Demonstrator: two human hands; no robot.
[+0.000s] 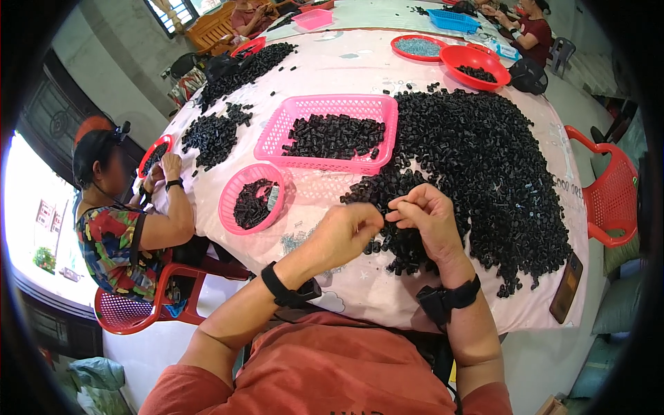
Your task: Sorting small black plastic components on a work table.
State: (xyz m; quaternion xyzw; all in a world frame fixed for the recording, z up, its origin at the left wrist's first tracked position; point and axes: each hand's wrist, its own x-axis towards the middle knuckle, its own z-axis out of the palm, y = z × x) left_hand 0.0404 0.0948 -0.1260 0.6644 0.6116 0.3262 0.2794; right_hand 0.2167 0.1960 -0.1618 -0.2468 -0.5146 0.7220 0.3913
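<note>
My left hand [351, 229] is closed, its fingers curled together above the near edge of a large pile of small black plastic parts [477, 166]. Just to its right, my right hand [427, 216] has thumb and fingers pinched together. Anything between the fingers of either hand is too small or hidden to make out. The hands are close, with a narrow gap between them. Beyond them stands a pink rectangular basket [277, 160] with many black parts inside. A round pink basket [234, 223], left of my left hand, holds more parts and a pale piece.
Small clear pieces [294, 242] lie beside my left forearm. A phone [567, 287] rests at the table's right edge. Red bowls [477, 54] stand farther back. At left, a co-worker [124, 207] handles parts near another pile [211, 138]. A red chair [612, 194] is at right.
</note>
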